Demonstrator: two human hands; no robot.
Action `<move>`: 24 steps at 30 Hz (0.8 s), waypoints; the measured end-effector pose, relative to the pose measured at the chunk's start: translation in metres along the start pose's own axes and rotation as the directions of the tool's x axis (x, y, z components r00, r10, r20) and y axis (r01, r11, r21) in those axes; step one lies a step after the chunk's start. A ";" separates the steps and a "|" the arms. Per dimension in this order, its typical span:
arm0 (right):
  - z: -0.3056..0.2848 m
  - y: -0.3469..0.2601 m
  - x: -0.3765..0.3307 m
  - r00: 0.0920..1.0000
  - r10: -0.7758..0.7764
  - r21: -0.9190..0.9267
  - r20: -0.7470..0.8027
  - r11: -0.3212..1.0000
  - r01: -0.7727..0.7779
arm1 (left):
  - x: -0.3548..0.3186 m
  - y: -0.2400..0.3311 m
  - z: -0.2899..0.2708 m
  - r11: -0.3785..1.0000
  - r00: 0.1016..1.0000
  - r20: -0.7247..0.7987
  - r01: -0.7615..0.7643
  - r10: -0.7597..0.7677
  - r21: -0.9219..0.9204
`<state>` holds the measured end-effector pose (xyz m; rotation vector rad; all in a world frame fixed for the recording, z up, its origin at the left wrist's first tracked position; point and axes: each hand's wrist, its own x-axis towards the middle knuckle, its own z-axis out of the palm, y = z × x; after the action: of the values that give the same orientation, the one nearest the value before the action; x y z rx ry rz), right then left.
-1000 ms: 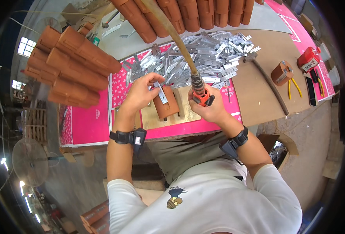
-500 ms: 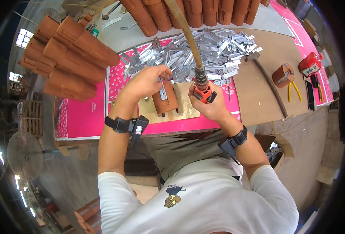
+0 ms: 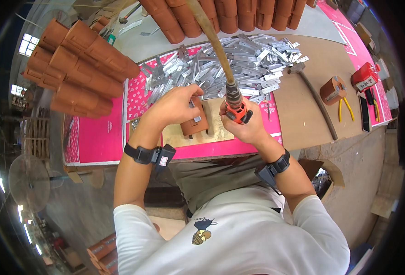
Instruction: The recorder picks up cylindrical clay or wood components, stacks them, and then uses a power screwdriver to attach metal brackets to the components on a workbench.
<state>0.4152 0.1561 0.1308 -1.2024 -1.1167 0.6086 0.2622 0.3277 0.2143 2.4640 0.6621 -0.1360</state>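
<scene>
My left hand (image 3: 175,104) is curled over a reddish-brown half-round piece (image 3: 203,125) on a pale wooden board (image 3: 223,132). Its thumb and fingers come together by the metal strip (image 3: 196,119) on that piece; whatever they pinch is hidden. In my right hand (image 3: 248,128) is a red-and-black power tool (image 3: 237,112), gripped upright to the right of the brown piece. A yellow-brown hose (image 3: 214,41) rises from its metal fitting. The tool's lower end is out of sight.
A heap of metal strips (image 3: 243,59) lies beyond the board. Brown tubes (image 3: 85,64) are stacked at left, with more tubes (image 3: 227,16) along the back. To the right are a hammer (image 3: 314,91), pliers (image 3: 346,109), a brown cylinder (image 3: 333,90) and a red container (image 3: 366,77).
My left hand has come down and nearer over the brown piece, its thumb now covering part of the metal strip. The hose has swung slightly left; my right hand has barely moved.
</scene>
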 end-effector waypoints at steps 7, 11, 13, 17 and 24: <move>0.003 -0.004 0.002 1.000 -0.014 -0.008 0.009 1.000 0.014 | -0.010 -0.009 0.006 0.993 0.996 -0.081 -0.053 0.044 -0.108; 0.004 -0.001 0.001 1.000 -0.026 0.001 0.002 1.000 0.026 | -0.011 -0.009 0.007 0.999 0.979 -0.205 -0.013 0.004 -0.042; 0.002 0.000 0.000 1.000 0.017 0.017 0.013 1.000 -0.017 | -0.012 -0.007 0.006 0.998 0.975 -0.212 0.055 -0.062 -0.039; 0.001 0.001 0.002 1.000 -0.002 0.009 0.003 1.000 0.002 | -0.009 -0.016 0.005 0.990 0.965 -0.232 0.100 -0.120 -0.096; 0.004 0.001 0.000 1.000 0.009 -0.020 0.017 1.000 -0.009 | -0.006 -0.031 -0.018 0.978 0.972 -0.171 0.137 -0.164 -0.158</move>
<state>0.4119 0.1583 0.1303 -1.2226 -1.1347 0.6170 0.2415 0.3569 0.2145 2.3025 0.9061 0.0804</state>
